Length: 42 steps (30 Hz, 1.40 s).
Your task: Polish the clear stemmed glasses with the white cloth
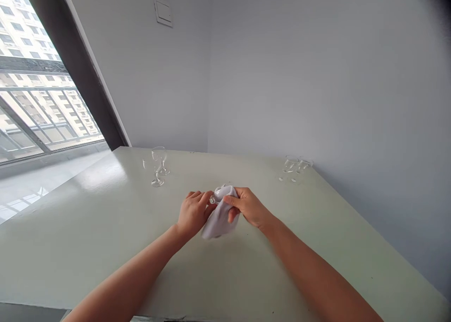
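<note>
Over the middle of the pale table (88, 247), both my hands meet around a white cloth (220, 216). My left hand (193, 214) is closed on a small clear glass (213, 199), of which only a bit of rim shows at the cloth's top. My right hand (246, 205) pinches the cloth, which is wrapped over the glass and hangs down between the hands.
Two clear stemmed glasses (158, 166) stand at the far left of the table. Two more small glasses (295, 166) stand at the far right, close to the grey wall. A large window is at left.
</note>
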{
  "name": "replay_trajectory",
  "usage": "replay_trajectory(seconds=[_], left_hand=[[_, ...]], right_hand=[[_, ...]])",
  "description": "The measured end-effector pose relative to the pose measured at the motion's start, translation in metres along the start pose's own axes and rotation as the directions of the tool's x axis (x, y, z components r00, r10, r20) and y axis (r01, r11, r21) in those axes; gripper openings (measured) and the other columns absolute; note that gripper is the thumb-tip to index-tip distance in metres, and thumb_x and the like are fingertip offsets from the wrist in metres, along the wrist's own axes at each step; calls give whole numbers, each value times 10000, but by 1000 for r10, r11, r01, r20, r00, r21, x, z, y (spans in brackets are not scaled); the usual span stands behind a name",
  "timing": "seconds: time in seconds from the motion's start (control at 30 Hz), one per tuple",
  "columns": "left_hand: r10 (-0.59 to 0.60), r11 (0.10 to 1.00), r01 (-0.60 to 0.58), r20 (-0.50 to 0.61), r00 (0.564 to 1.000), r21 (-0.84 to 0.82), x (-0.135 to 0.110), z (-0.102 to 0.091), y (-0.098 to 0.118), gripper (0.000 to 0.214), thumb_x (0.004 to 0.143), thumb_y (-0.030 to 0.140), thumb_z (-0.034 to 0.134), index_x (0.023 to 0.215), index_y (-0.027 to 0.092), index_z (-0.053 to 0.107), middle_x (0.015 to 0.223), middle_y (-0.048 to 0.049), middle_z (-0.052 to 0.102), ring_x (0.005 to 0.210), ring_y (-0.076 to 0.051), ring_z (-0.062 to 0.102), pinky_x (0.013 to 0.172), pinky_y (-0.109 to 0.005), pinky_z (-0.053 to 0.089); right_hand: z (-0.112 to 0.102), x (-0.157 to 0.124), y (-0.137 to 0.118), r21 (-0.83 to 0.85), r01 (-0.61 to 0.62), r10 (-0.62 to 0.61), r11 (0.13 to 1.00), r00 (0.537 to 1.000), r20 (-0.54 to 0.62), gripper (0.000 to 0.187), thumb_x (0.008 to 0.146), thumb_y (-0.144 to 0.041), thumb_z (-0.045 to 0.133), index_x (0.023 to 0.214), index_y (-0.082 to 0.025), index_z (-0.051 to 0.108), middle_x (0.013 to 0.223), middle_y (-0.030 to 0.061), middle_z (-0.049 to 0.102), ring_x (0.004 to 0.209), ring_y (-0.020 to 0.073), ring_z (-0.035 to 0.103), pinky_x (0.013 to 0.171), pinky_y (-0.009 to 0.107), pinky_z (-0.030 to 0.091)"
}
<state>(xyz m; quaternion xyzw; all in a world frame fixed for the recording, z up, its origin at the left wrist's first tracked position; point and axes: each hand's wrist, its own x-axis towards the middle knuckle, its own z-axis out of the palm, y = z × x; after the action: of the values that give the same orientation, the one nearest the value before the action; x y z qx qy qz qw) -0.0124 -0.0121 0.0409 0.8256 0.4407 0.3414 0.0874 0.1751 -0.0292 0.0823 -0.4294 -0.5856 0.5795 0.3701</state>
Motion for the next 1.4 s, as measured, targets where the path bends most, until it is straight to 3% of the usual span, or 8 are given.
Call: replay_trajectory(seconds=[0.13,0.3,0.53,0.77,0.9,1.07,1.23,1.4], left_hand=[[-48,974,103,259,965,-203,4,-11,-8,241,826,394,433,894,195,552,665,-3,559,608,-122,483,579,-233,360],[265,686,403,724,636,-605,9,-21,-12,491,847,541,287,732,130,530,554,-24,534,495,-104,460,511,-236,375],[82,995,-85,64,995,43,4,-7,-4,342,856,382,397,1103,177,514,945,-105,618,907,-224,543,793,-370,382],[0,997,17,218,976,-77,6,-13,-7,351,863,462,350,863,187,567,654,-5,545,599,-125,462,584,-254,336],[97,679,403,619,779,-614,5,-13,-3,468,837,554,316,700,148,506,549,17,452,488,-81,368,481,-218,298],[252,416,635,754,607,-651,4,-15,-1,541,822,559,341,880,79,584,484,31,386,427,-80,354,429,-223,258],[35,546,562,687,726,-622,9,-15,-11,434,822,489,398,908,113,599,565,15,453,489,-77,380,501,-231,303],[-235,755,497,531,814,-428,9,-4,-19,306,806,390,395,669,154,536,666,-2,527,562,-96,448,524,-229,334]], right_hand=[[1,-7,-8,-101,-3,20,995,986,167,326,706,-425,635,880,-150,607,637,-4,612,445,124,575,499,254,448],[-17,-12,-17,-126,-13,65,992,904,423,355,649,-455,674,782,-128,634,732,24,627,471,119,576,481,251,458],[-1,9,13,104,-19,20,994,1000,-17,363,714,-465,616,889,-147,636,693,19,622,429,105,562,481,257,462],[-1,-4,0,-166,47,-23,985,990,140,241,750,-376,597,867,-166,623,539,-32,574,438,99,530,547,256,430],[-21,-16,-23,-329,70,56,942,932,357,157,723,-311,606,778,-169,647,609,-18,606,495,110,544,553,254,433],[-43,-24,-35,-387,165,55,907,866,498,141,733,-244,563,770,-189,688,731,9,628,595,120,542,550,251,448],[-67,-41,-51,-491,185,-128,852,981,147,233,802,-308,514,949,-238,681,782,40,645,784,201,572,660,336,475],[-38,-44,-55,-796,309,-434,520,899,65,368,814,-416,520,1160,-304,569,1083,32,617,1081,274,451,920,452,339]])
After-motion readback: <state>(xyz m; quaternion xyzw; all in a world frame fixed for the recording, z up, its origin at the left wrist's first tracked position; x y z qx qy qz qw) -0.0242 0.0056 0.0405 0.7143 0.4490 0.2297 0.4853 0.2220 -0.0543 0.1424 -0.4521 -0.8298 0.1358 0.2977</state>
